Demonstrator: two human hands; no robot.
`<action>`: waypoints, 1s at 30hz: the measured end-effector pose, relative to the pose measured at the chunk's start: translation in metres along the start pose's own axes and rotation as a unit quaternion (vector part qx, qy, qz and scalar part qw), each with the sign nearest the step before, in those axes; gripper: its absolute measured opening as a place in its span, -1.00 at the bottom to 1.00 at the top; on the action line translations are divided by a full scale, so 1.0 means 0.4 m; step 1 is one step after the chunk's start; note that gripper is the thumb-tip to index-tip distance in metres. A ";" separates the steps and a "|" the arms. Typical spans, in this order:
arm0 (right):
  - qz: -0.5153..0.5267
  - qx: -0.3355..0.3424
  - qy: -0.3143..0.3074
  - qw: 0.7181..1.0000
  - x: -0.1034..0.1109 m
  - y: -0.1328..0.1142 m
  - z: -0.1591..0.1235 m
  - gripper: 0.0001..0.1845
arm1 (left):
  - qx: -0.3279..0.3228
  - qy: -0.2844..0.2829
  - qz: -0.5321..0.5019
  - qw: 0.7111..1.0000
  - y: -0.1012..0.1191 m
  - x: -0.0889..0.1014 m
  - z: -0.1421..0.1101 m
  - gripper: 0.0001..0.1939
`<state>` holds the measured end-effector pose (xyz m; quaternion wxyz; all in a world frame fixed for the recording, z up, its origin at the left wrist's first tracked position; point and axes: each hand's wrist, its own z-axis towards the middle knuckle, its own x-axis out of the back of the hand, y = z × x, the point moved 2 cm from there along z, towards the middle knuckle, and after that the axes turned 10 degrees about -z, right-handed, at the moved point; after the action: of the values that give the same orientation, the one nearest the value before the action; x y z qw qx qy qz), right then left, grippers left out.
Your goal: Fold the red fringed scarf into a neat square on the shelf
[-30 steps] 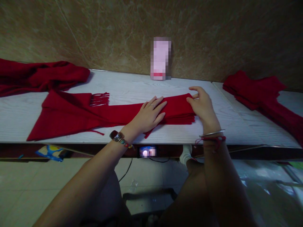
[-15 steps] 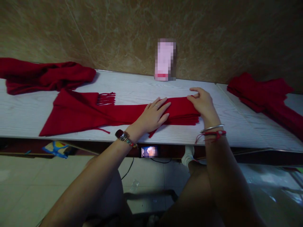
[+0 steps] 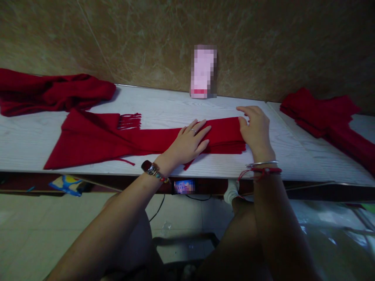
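A red fringed scarf [image 3: 155, 140] lies lengthwise on the white wood-grain table, folded into several layers at its right end. Its left end fans out into a loose triangle, with a fringe showing on top. My left hand [image 3: 190, 142] rests flat on the folded strip, fingers spread. At the right end of the layers is my right hand [image 3: 254, 127], its fingers apart and curved, the thumb by the folded edge. It grips nothing that I can see.
Another bunched red cloth [image 3: 58, 91] lies at the back left, and a red folded cloth [image 3: 319, 113] at the right. A pink blurred box-like item [image 3: 202, 72] stands against the marbled wall. Below the table edge, a lit phone screen [image 3: 184, 186] and a blue-yellow packet [image 3: 68, 184] show.
My right hand has opened and shifted slightly right, off the scarf's folded end. My left hand stays pressed on the scarf. The view has shifted a little.
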<state>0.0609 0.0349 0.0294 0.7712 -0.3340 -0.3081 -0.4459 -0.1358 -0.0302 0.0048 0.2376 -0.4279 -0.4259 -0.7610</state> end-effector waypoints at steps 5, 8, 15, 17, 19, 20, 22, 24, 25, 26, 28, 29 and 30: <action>0.011 0.096 -0.100 0.990 0.001 -0.056 -0.031 -0.64 | -0.002 0.004 0.001 1.000 -0.002 -0.003 -0.001 -0.49; 0.016 0.088 -0.131 0.987 -0.027 -0.031 -0.051 -0.59 | 0.000 0.002 0.000 1.000 -0.003 -0.002 -0.002 -0.49; 0.036 0.015 -0.114 0.993 -0.006 0.058 -0.075 -0.55 | 0.014 -0.018 -0.014 1.000 0.000 0.007 -0.010 -0.47; 0.018 0.018 -0.077 0.997 0.019 0.041 -0.081 -0.54 | 0.015 -0.017 -0.018 1.000 -0.003 0.005 -0.010 -0.46; 0.006 0.045 -0.054 0.997 0.039 0.004 -0.089 -0.55 | 0.017 -0.016 -0.021 1.000 -0.007 0.002 -0.009 -0.45; 0.002 0.063 -0.063 0.996 0.043 -0.017 -0.095 -0.56 | 0.018 -0.015 -0.022 0.999 -0.008 0.001 -0.009 -0.45; -0.006 0.091 -0.105 0.990 0.043 -0.052 -0.107 -0.57 | 0.016 -0.014 -0.026 0.999 -0.011 -0.001 -0.008 -0.44; -0.017 0.097 -0.136 0.986 0.036 -0.067 -0.119 -0.57 | 0.011 -0.012 -0.027 0.999 -0.013 -0.001 -0.009 -0.43; -0.022 0.093 -0.139 0.986 0.034 -0.066 -0.123 -0.57 | 0.009 -0.012 -0.027 1.000 -0.014 -0.001 -0.009 -0.43; -0.028 0.087 -0.135 0.987 0.034 -0.060 -0.126 -0.57 | 0.007 -0.014 -0.026 1.000 -0.014 0.000 -0.010 -0.43; -0.037 0.076 -0.125 0.989 0.038 -0.040 -0.131 -0.58 | 0.003 -0.023 -0.022 0.999 -0.013 0.001 -0.011 -0.42; -0.041 0.071 -0.120 0.989 0.043 -0.027 -0.132 -0.59 | -0.001 -0.029 -0.020 0.999 -0.012 0.002 -0.012 -0.41; -0.044 0.065 -0.114 0.990 0.049 -0.014 -0.134 -0.59 | -0.004 -0.037 -0.018 0.999 -0.010 0.003 -0.012 -0.40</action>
<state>0.0733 -0.0191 0.0145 0.7306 -0.3176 -0.4367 -0.4179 -0.1413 -0.0321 0.0027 0.2064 -0.4490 -0.4387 -0.7505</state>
